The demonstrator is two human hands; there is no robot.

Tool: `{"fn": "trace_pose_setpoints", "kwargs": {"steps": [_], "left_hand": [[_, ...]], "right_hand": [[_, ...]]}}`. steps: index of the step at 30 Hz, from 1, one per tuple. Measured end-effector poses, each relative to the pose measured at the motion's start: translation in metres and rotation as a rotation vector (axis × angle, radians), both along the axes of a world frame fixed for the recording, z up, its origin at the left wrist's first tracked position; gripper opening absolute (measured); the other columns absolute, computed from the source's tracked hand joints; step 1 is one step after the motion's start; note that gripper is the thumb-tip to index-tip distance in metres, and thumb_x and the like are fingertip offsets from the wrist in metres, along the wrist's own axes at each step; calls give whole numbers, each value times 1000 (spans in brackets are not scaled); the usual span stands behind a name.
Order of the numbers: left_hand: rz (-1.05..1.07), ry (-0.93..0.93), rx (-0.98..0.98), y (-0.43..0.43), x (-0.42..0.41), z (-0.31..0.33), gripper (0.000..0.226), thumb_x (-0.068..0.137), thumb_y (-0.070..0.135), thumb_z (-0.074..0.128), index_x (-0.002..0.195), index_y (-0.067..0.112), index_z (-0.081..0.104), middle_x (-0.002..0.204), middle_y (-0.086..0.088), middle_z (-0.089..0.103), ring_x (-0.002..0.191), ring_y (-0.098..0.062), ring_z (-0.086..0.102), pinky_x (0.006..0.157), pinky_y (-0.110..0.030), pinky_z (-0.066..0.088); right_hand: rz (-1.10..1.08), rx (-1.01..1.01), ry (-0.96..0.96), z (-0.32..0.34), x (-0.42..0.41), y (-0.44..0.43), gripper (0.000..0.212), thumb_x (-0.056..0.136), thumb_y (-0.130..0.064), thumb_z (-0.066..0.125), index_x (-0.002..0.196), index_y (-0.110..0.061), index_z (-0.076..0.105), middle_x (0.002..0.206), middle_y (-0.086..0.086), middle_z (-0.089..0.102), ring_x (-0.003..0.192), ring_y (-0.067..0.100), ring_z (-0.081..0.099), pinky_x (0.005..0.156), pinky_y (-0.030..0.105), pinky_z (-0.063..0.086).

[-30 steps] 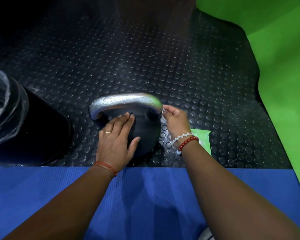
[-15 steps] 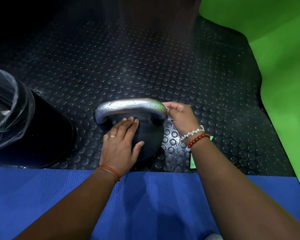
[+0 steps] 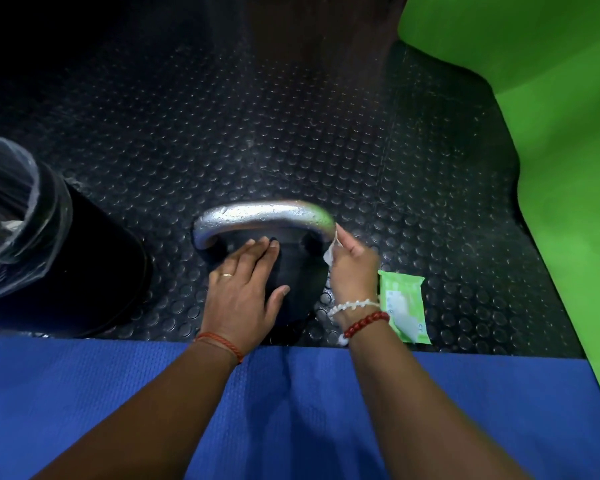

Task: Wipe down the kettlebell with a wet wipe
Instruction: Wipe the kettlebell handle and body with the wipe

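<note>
Though blurred, wipe pack [image 3: 401,301] maybe "CT"

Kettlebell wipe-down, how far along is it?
Done: a wet wipe is out of the green wipe pack, and the silver handle glistens with droplets. In hand: the right hand pinches the wipe at the handle's right end while the left hand rests flat on the kettlebell's black body. Left: the body, partly under the left hand, then probably dropping the wipe in the lined bin.

On studded floor [image 3: 291,133]: kettlebell [image 3: 293,268], green wipe pack [image 3: 404,303], lined bin [image 3: 66,254], blue mat [image 3: 118,393].
</note>
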State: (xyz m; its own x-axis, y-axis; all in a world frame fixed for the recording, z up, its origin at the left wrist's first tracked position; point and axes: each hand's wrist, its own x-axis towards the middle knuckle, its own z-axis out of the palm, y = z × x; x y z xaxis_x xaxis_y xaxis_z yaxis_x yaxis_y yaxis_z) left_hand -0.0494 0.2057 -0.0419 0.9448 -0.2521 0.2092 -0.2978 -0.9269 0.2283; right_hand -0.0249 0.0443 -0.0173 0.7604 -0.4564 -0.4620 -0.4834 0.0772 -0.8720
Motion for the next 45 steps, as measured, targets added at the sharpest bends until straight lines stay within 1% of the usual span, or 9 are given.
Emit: {"fn": "trace_pose_setpoints", "kwargs": {"steps": [3,6,10,15,21,28,33,40,45], "left_hand": [[-3,-9,-11,1,1,-1,60,85,47,47,137,16,46,140,-1,46,129,-21,37,92,-42,44],[-5,-5,-13,0,1,-1,60,85,48,46,136,16,46,140,-1,46,129,-21,37,92,-43,44],[-8,1,-12,0,1,1,60,85,49,45,136,16,47,139,-1,46,128,-19,36,91,-42,44],[-8,8,4,2,2,2,61,85,50,44,136,16,46,139,-1,48,127,-19,36,91,-42,45],[-18,-2,2,3,3,1,62,85,50,44,136,16,46,138,-2,48,125,-20,37,89,-42,44],[-23,-3,-2,3,3,1,62,84,49,46,136,16,45,139,-2,47,126,-19,36,89,-41,44],[-21,1,2,4,3,1,62,85,50,45,137,16,45,139,-1,47,126,-19,36,90,-41,44],[-24,-5,-5,3,3,0,61,85,50,45,136,16,45,139,-1,47,127,-19,37,90,-41,43],[-21,-9,-1,3,2,-2,61,85,50,46,136,17,46,139,0,46,128,-19,37,90,-41,44]], "right_hand": [[-151,-20,-30,-5,-9,19,41,94,-6,45,115,-37,60,69,-11,56,36,0,31,39,16,32],[-246,-109,-28,-7,-8,23,24,91,-15,57,109,-24,70,70,-6,60,38,-1,38,41,15,35],[-251,-153,-36,-1,-11,26,16,86,-18,65,101,-16,72,91,-1,70,75,11,64,67,23,52],[-288,-86,-16,10,-8,31,8,83,-13,69,84,-15,61,69,-7,59,60,6,55,55,20,42],[-311,-17,-22,18,-5,36,22,78,-10,72,67,-17,54,69,9,65,57,18,58,51,26,49],[-379,232,56,15,-3,33,18,77,-5,71,70,-14,57,75,9,68,68,22,65,71,40,59],[-380,353,76,22,-1,29,15,79,-1,68,76,-11,58,84,16,69,74,25,66,67,36,58],[-317,20,-3,23,-4,18,15,80,-6,67,71,-18,64,65,0,60,57,14,54,54,27,46],[-264,-173,-45,20,-1,11,18,84,-15,66,70,-27,67,65,-9,65,58,9,59,55,22,48]]}}
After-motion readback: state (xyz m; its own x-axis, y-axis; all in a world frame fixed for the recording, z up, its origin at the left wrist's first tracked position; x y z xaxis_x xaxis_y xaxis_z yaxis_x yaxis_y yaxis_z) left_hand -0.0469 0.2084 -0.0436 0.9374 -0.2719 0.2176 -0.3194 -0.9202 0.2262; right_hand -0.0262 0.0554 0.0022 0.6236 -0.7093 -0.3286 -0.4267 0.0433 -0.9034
